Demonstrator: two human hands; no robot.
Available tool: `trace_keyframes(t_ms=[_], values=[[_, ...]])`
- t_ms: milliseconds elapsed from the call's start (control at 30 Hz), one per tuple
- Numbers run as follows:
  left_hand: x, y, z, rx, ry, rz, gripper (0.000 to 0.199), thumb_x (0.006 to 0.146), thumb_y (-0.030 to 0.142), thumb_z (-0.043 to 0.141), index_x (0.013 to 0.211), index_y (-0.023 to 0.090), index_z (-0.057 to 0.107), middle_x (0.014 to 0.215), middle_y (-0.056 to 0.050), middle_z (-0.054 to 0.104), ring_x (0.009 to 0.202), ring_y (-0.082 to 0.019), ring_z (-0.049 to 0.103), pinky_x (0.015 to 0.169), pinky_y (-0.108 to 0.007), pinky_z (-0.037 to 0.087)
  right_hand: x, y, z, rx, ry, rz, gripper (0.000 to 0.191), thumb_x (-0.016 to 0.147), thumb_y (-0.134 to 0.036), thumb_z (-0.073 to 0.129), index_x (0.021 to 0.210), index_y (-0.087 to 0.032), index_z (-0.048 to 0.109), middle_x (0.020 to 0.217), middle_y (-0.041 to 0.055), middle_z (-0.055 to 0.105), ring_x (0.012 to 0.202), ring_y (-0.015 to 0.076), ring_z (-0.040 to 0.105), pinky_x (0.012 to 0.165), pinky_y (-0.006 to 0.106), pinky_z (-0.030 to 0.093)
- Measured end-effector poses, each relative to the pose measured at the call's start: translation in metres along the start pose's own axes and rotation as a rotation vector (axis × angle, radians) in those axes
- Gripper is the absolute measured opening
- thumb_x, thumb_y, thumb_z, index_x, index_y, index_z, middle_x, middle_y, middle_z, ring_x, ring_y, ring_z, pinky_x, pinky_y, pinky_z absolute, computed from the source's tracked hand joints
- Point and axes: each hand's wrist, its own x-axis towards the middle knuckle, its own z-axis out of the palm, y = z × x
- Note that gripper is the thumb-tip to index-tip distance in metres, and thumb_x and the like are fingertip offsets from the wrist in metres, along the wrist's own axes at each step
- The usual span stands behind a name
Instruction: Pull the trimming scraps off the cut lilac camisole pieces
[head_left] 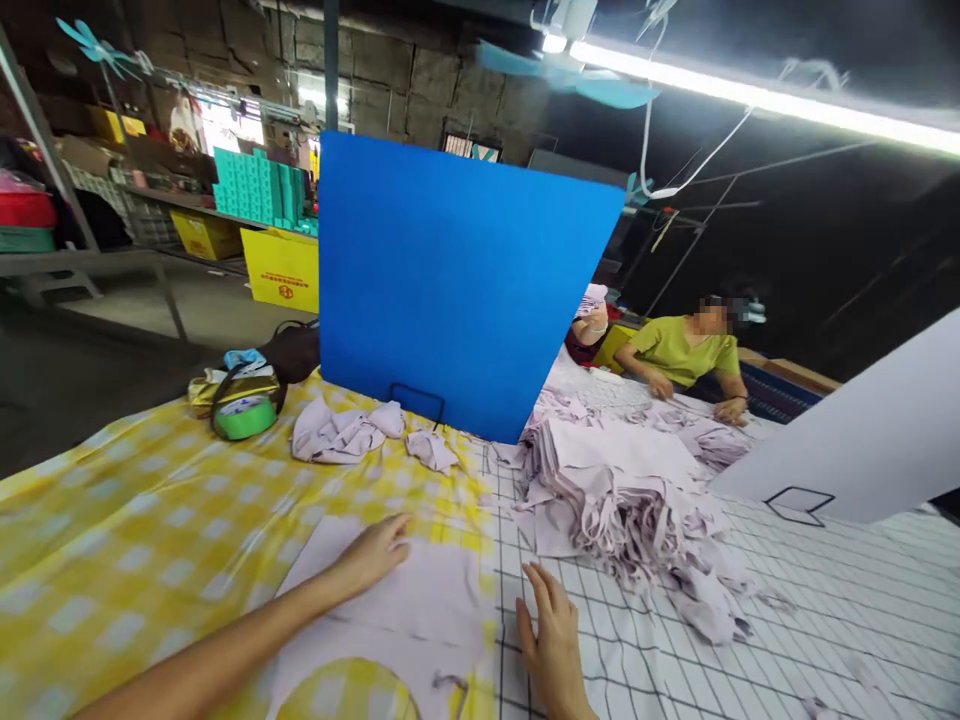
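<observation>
A pale lilac cut fabric piece [420,600] lies flat on the yellow checked cloth, with a curved cutout at its near edge. Over its upper part is my left hand [375,552], fingers loosely apart and nothing held. My right hand [553,635] is just right of the piece, above the white grid cloth, its fingers spread and empty. Beyond it to the right rises a thick stack of lilac fabric pieces [615,460] with loose strips hanging from its near side. Crumpled lilac scraps [341,432] lie on the yellow cloth [112,540] farther back.
An upright blue board [450,290] stands at the back on a wire stand. A white board [870,430] is at the right. Green tape [246,418] lies at the back left. Across the table, a person in a yellow-green shirt [679,350] handles fabric; another person is partly hidden.
</observation>
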Motion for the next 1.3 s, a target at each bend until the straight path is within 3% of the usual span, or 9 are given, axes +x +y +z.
trace_keyframes(t_ms=[67, 200, 333, 500, 700, 900, 1100, 1167, 1300], values=[[-0.033, -0.038, -0.009, 0.259, 0.164, 0.093, 0.049, 0.073, 0.019, 0.044, 0.122, 0.019, 0.050, 0.124, -0.009, 0.054, 0.115, -0.024, 0.048, 0.099, -0.039, 0.036, -0.005, -0.028, 0.001, 0.071, -0.071, 0.000, 0.030, 0.085, -0.022, 0.042, 0.114, -0.024, 0.049, 0.113, 0.0102, 0.056, 0.102, 0.0245, 0.055, 0.078, 0.040, 0.046], [-0.092, -0.101, -0.013, 0.596, 0.359, 0.084, 0.050, 0.077, 0.021, 0.043, 0.128, 0.021, 0.046, 0.134, -0.009, 0.046, 0.123, -0.027, 0.041, 0.102, -0.047, 0.032, -0.013, -0.077, 0.008, 0.136, -0.160, 0.030, 0.028, 0.084, -0.021, 0.043, 0.110, -0.025, 0.053, 0.114, 0.0090, 0.056, 0.102, 0.0235, 0.055, 0.080, 0.039, 0.046], [-0.121, -0.124, -0.012, 0.687, 0.434, 0.120, 0.049, 0.083, 0.027, 0.041, 0.132, 0.020, 0.041, 0.137, -0.011, 0.041, 0.126, -0.027, 0.037, 0.102, -0.048, 0.032, -0.018, -0.109, 0.020, 0.076, -0.229, 0.003, 0.028, 0.083, -0.022, 0.045, 0.109, -0.023, 0.054, 0.114, 0.0094, 0.057, 0.103, 0.0244, 0.054, 0.081, 0.040, 0.045], [-0.120, -0.111, -0.019, 0.611, 0.428, 0.111, 0.047, 0.081, 0.023, 0.045, 0.128, 0.018, 0.045, 0.134, -0.012, 0.044, 0.125, -0.027, 0.038, 0.102, -0.047, 0.032, -0.018, -0.126, 0.022, -0.054, -0.288, 0.003, 0.028, 0.083, -0.021, 0.043, 0.108, -0.020, 0.056, 0.115, 0.0113, 0.057, 0.104, 0.0264, 0.052, 0.085, 0.043, 0.041], [-0.115, -0.104, -0.030, 0.453, 0.427, 0.083, 0.042, 0.079, 0.018, 0.046, 0.121, 0.018, 0.050, 0.127, -0.010, 0.047, 0.120, -0.025, 0.042, 0.101, -0.043, 0.036, -0.028, -0.118, 0.007, -0.111, -0.356, 0.058, 0.031, 0.086, -0.026, 0.038, 0.110, -0.020, 0.056, 0.117, 0.0113, 0.056, 0.108, 0.0261, 0.049, 0.081, 0.040, 0.041], [-0.117, -0.106, -0.033, 0.345, 0.423, 0.051, 0.037, 0.079, 0.018, 0.047, 0.116, 0.018, 0.050, 0.125, -0.009, 0.047, 0.118, -0.024, 0.043, 0.102, -0.041, 0.036, -0.050, -0.114, -0.002, -0.085, -0.301, 0.098, 0.030, 0.086, -0.027, 0.038, 0.110, -0.020, 0.055, 0.112, 0.0113, 0.058, 0.101, 0.0249, 0.052, 0.076, 0.038, 0.042], [-0.117, -0.096, -0.046, 0.298, 0.400, 0.026, 0.040, 0.079, 0.017, 0.045, 0.119, 0.016, 0.048, 0.124, -0.010, 0.049, 0.117, -0.022, 0.045, 0.102, -0.038, 0.037, -0.056, -0.152, -0.016, 0.126, -0.194, 0.190, 0.027, 0.085, -0.030, 0.041, 0.102, -0.020, 0.060, 0.096, 0.0114, 0.060, 0.088, 0.0259, 0.053, 0.070, 0.038, 0.041], [-0.118, -0.089, -0.050, 0.316, 0.360, 0.082, 0.041, 0.080, 0.017, 0.044, 0.122, 0.017, 0.047, 0.128, -0.009, 0.047, 0.123, -0.021, 0.040, 0.105, -0.038, 0.033, -0.061, -0.179, -0.019, 0.369, -0.352, 0.254, 0.025, 0.086, -0.031, 0.041, 0.092, -0.021, 0.064, 0.083, 0.0084, 0.062, 0.079, 0.0232, 0.055, 0.068, 0.036, 0.042], [-0.125, -0.071, -0.051, 0.363, 0.099, 0.214, 0.049, 0.084, 0.021, 0.045, 0.132, 0.023, 0.038, 0.140, -0.004, 0.037, 0.133, -0.020, 0.025, 0.111, -0.041, 0.019, -0.087, -0.235, -0.008, 0.813, -0.879, 0.359, 0.023, 0.083, -0.038, 0.049, 0.086, -0.024, 0.068, 0.073, 0.0030, 0.066, 0.069, 0.0195, 0.060, 0.059, 0.028, 0.044]])
